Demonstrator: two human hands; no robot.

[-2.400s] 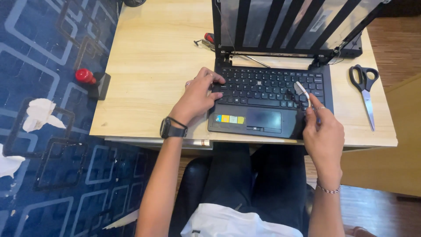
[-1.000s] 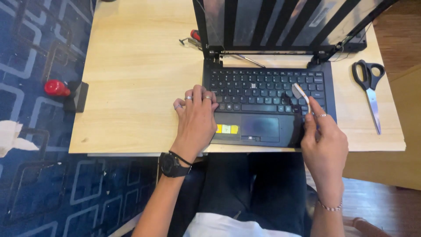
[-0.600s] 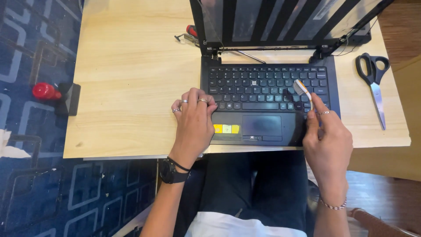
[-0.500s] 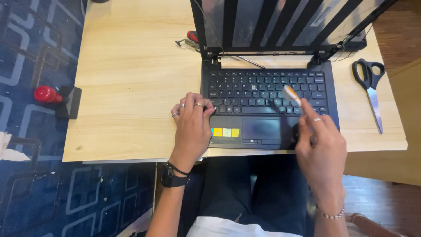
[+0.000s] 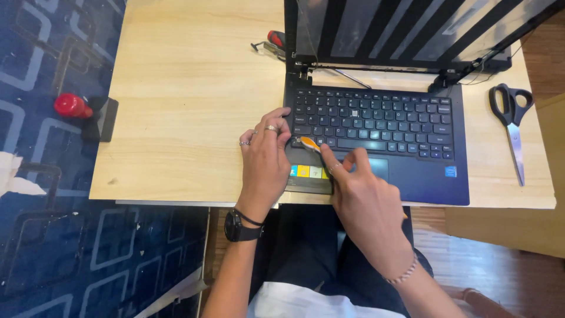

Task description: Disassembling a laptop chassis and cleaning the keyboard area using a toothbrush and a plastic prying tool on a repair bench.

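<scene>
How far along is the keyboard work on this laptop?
Done: the screen frame looks stripped, cables exposed. In hand: right hand sets an orange-tipped pry tool at the keyboard's lower-left corner; left hand steadies the laptop edge. Left: every key still seated.

Blue, yellow and pale square stickers [image 5: 306, 171] sit on the laptop's near-left palm rest; its dark striped screen [image 5: 406, 29] stands far right.
</scene>
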